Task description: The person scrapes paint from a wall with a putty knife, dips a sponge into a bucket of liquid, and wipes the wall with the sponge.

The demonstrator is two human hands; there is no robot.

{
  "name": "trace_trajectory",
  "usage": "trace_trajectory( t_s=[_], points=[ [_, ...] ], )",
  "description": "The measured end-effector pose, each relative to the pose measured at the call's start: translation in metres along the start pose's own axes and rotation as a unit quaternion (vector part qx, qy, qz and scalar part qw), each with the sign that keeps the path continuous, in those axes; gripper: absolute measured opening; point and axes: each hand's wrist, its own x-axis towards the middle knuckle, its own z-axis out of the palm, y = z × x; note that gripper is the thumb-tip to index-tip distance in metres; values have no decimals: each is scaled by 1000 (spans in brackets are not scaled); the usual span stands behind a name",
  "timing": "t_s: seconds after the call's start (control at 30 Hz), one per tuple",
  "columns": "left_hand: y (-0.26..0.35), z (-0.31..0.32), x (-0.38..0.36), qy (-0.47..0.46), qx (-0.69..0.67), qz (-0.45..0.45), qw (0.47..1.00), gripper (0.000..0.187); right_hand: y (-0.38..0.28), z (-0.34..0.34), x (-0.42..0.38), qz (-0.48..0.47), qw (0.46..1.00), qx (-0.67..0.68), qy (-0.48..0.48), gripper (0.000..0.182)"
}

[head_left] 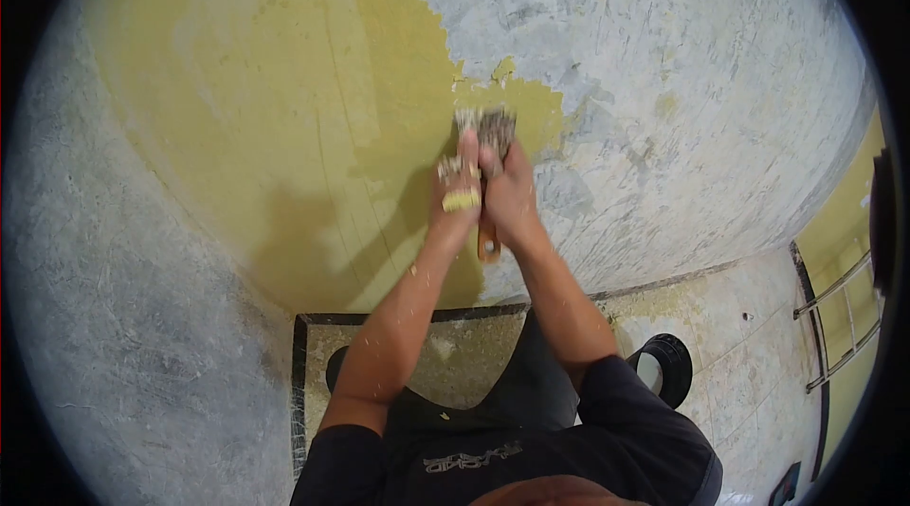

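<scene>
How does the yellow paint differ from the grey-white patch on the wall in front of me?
The yellow paint looks smoother; the grey-white patch is mottled and scuffed. The yellow paint lies mostly left, the grey-white patch mostly right. They share one wall, meeting along a ragged edge.

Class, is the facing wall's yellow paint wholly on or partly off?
Partly off: yellow paint covers the left side; grey surface shows right.
</scene>
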Motion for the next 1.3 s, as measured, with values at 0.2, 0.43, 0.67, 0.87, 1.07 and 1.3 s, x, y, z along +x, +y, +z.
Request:
trace_trajectory(
  t_s=[0.2,0.43,0.67,0.87,1.07,1.3],
  points=[
    [28,-10,-3,-41,-15,-51,998,69,-18,6,9,13,999,35,-26,18],
    [93,-21,15,-20,-115,-43,992,57,-96,23,45,34,993,64,-93,20],
    [35,-23,-24,-42,-112,-141,983,54,-30,7,0,43,994,30,-91,21],
    [56,-16,3,-4,-142,-32,989,64,-65,15,24,27,993,59,-102,17],
    [-148,-43,-15,-118,54,-5,992,48,44,-19,-50,-16,965,-238,-108,31],
    [-159,-95,-97,-538,-85,-241,803,62,117,-82,-140,243,958,-132,-71,20]
  ],
)
